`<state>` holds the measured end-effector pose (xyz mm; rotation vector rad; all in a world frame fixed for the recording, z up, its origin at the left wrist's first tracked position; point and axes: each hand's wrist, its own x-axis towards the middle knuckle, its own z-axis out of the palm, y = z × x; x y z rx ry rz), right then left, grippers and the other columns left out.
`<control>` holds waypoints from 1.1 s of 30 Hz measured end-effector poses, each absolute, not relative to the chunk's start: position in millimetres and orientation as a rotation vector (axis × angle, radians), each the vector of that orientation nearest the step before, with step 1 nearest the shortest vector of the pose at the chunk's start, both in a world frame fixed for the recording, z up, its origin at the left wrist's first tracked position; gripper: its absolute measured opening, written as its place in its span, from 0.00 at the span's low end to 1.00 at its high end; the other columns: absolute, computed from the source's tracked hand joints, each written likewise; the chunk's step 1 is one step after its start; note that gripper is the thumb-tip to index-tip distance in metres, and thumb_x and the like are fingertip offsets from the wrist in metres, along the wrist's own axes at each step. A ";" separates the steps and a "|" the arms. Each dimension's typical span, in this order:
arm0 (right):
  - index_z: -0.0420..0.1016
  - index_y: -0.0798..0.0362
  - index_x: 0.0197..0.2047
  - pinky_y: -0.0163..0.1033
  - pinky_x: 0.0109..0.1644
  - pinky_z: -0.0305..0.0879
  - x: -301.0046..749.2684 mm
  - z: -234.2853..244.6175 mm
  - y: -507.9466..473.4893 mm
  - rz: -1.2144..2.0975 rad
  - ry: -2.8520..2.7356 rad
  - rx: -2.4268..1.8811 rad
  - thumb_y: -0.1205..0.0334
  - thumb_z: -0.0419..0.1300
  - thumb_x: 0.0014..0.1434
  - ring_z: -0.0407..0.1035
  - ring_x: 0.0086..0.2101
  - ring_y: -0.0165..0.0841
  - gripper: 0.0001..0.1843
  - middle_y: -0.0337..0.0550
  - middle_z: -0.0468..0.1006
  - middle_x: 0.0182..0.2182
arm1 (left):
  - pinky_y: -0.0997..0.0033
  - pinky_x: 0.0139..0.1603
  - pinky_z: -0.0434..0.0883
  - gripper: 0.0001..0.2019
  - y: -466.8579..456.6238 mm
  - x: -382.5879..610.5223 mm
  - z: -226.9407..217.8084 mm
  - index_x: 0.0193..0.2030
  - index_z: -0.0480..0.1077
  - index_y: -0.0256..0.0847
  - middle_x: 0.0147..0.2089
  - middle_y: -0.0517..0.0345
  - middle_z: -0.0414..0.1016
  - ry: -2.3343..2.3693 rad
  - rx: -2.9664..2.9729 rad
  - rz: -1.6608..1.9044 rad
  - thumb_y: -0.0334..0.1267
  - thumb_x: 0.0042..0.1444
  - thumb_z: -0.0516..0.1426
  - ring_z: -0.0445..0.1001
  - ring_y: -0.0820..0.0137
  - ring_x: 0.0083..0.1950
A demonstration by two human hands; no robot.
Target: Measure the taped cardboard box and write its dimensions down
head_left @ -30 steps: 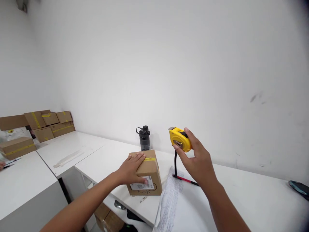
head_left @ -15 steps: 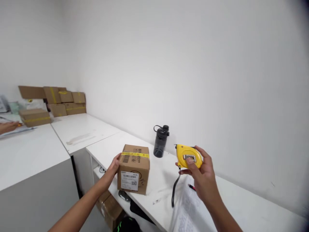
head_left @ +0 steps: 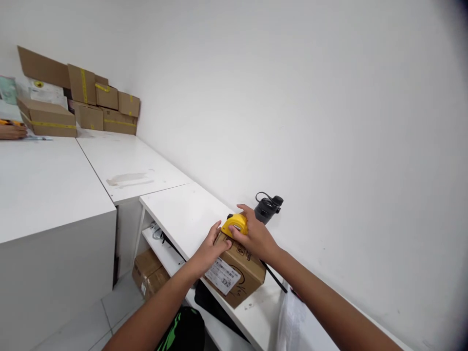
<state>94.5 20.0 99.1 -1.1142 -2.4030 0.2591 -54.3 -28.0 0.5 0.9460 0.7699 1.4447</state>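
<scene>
A yellow tape measure (head_left: 234,225) is in my right hand (head_left: 258,237), thumb on its near side, low over the far top edge of a cardboard box (head_left: 239,270). Its black wrist strap (head_left: 276,277) trails to the right past the box. My left hand (head_left: 211,249) grips the box's left upper edge, thumb on the top face and fingers close to the tape measure. I cannot see whether any blade is drawn out. A white printed label (head_left: 224,276) and black handwriting mark the box's front. Behind my right hand, a dark water bottle (head_left: 267,208) is partly hidden.
Paper sheets (head_left: 298,321) lie at the right of the white table (head_left: 183,204). Shelves below hold a brown carton (head_left: 149,275). Cardboard boxes (head_left: 106,97) are stacked at the far left, near another person's hand (head_left: 12,131). A white wall runs behind.
My right hand has brought the tape measure down and left onto the box top. My left hand has shifted up along the box edge. The view has turned, and the box appears tilted.
</scene>
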 end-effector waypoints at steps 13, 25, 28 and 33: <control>0.52 0.48 0.58 0.42 0.35 0.68 145.0 95.6 0.5 0.271 -2.352 -1.261 0.50 0.57 0.58 0.76 0.33 0.40 0.29 0.45 0.78 0.41 | 0.59 0.58 0.69 0.31 -35.3 -45.2 11.1 0.66 0.64 0.42 0.58 0.49 0.74 0.984 0.983 1.494 0.43 0.55 0.60 0.74 0.57 0.56; 0.55 0.49 0.58 0.42 0.30 0.66 204.3 92.9 -31.5 0.138 -2.240 -1.395 0.49 0.56 0.57 0.74 0.26 0.38 0.28 0.42 0.78 0.34 | 0.60 0.56 0.68 0.27 -27.8 -37.8 13.1 0.57 0.72 0.36 0.56 0.48 0.76 1.122 1.031 1.656 0.42 0.49 0.60 0.73 0.56 0.55; 0.58 0.48 0.57 0.39 0.29 0.63 208.7 95.4 -31.1 0.088 -2.261 -1.374 0.52 0.57 0.56 0.72 0.25 0.36 0.27 0.42 0.79 0.38 | 0.61 0.56 0.68 0.25 -26.7 -36.9 13.0 0.54 0.74 0.36 0.55 0.48 0.77 1.139 1.022 1.689 0.42 0.48 0.60 0.73 0.57 0.55; 0.58 0.48 0.57 0.38 0.27 0.61 212.7 90.0 -32.1 0.123 -2.230 -1.402 0.52 0.56 0.57 0.72 0.25 0.36 0.26 0.41 0.79 0.37 | 0.62 0.55 0.67 0.27 -28.2 -35.1 14.7 0.55 0.73 0.35 0.54 0.49 0.77 1.161 1.013 1.683 0.42 0.48 0.60 0.73 0.58 0.54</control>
